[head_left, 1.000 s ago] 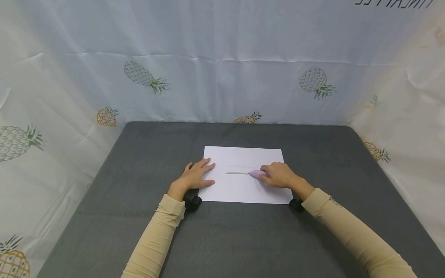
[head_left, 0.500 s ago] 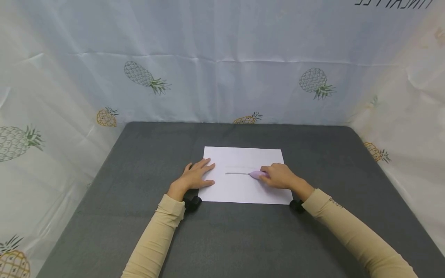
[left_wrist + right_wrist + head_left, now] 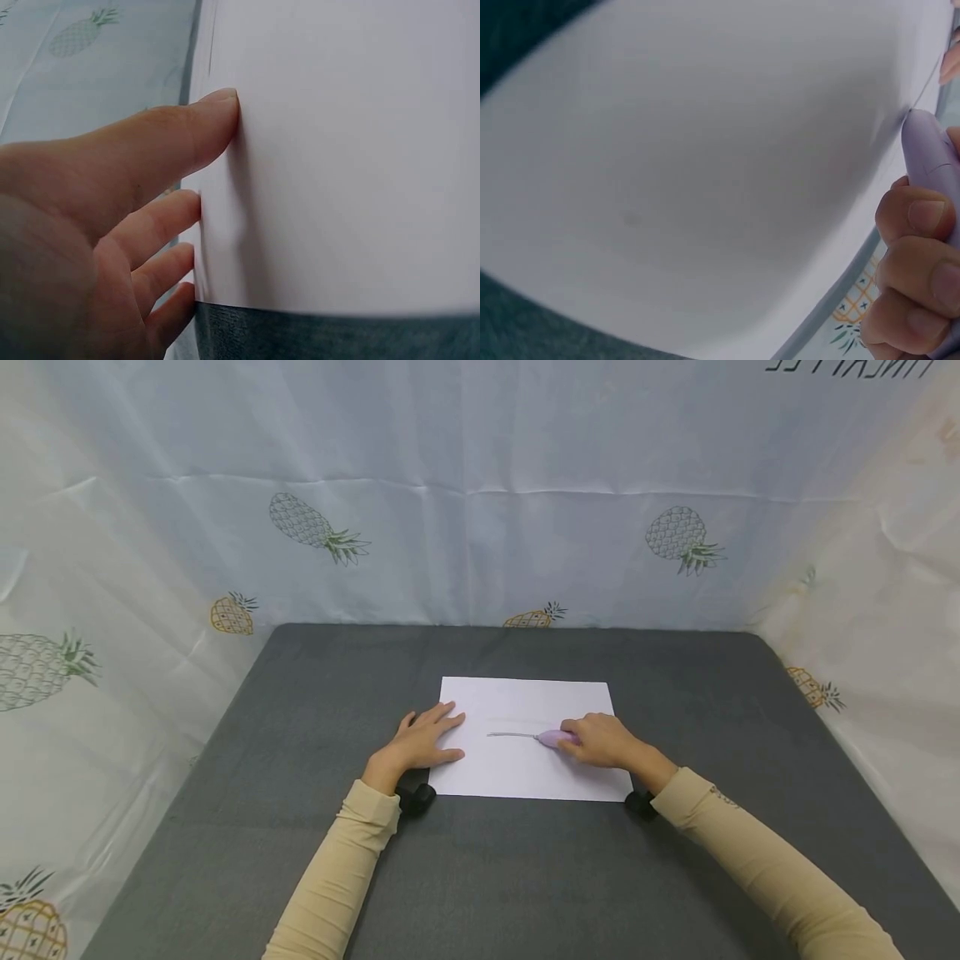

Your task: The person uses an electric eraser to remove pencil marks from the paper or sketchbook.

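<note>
- The likeliest trouble, to my eye, lies with the white rectangular sheet of paper, which lies on the dark grey, cloth-like counter; only the left side has a hand on it, so a hard sideways drag from the right could swivel or buckle the page.
- The lilac, tapered, pen-like tool sits right of the page's middle, its tip at the right end of a thin dark line; too much slant or an uneven push could make the point skid and spoil that line.
- A sleeve or forearm swinging in low might also catch the near edge of the paper, or the right hand might smear the mark if it slid left across it.
- As for pose, the left hand is spread wide at the paper's left edge, thumb stretched out towards the right; fingertips and thumb look to be resting on the sheet.
- The right hand comes in over the right part of the page, holding the tool in curled fingers; both forearms reach in from the near side, angled inwards.
</note>
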A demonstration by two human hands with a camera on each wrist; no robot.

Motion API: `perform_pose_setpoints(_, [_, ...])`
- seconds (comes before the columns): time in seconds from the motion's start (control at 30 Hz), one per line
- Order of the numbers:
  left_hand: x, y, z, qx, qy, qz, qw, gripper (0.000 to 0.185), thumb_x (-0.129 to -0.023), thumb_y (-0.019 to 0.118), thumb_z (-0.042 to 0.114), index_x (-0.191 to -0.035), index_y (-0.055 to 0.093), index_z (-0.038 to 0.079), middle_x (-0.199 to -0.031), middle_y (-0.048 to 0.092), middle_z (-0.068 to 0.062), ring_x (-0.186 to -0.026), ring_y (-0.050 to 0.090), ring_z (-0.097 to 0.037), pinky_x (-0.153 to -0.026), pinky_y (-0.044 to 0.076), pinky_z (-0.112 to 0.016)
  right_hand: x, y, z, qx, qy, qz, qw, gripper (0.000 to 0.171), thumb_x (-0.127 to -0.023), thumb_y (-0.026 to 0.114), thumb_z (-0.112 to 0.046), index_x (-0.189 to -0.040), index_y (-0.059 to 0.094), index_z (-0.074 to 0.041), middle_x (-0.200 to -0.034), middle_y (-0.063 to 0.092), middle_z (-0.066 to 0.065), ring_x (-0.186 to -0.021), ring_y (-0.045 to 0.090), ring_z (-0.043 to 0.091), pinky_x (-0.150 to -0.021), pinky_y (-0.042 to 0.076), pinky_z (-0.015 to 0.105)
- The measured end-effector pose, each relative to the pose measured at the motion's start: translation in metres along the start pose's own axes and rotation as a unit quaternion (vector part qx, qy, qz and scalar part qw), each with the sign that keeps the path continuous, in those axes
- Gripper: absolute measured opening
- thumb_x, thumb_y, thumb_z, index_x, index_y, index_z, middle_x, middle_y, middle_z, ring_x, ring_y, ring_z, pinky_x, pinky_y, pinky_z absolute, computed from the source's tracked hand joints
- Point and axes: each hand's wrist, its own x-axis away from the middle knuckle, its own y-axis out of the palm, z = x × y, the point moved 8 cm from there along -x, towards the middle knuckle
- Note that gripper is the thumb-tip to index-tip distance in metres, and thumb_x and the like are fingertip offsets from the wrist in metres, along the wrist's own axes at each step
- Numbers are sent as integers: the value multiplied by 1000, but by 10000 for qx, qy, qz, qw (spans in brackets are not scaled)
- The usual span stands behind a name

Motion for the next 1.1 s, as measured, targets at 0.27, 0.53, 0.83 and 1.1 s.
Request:
perform_pose_setpoints(0.27, [1, 0, 1, 16, 42, 19, 10000, 67, -93, 61, 37, -151, 33, 16, -163, 20, -10, -152, 18, -31, -120, 8, -62, 1, 0, 0, -61, -8, -81, 9999, 25, -92, 58, -28, -98, 66, -5, -64, 51, 1, -61, 41, 13, -56, 26, 23])
perform_pose_setpoints(0.53, [0, 1, 1, -7, 38, 21, 10000, 68, -93, 60, 38, -151, 33, 16, -163, 19, -9, -152, 18, -31, -120, 8, -62, 2, -3, 2, -29, 53, -51, 10000, 24, -91, 58, -26, -98, 67, -5, -65, 53, 3, -62, 42, 14, -56, 28, 23])
perform_pose_setpoints(0.83, [2, -1, 3, 0, 50, 10, 10000, 68, -93, 60, 38, -151, 33, 16, -163, 19, -10, -152, 18, -31, -120, 8, -63, 1, -2, -2, -8, -39, -75, 10000, 23, -92, 58, -27, -95, 66, -6, -65, 54, 2, -61, 42, 13, -55, 27, 22])
perform_pose_setpoints(1.1, [1, 0, 1, -36, -12, -19, 10000, 68, -93, 60, 39, -152, 32, 18, -164, 18, -8, -153, 17, -30, -121, 8, -62, -1, -4, -5, 1, -95, -78, 9999, 24, -92, 57, -27, -96, 67, -5, -64, 54, 2, -60, 42, 13, -55, 27, 22])
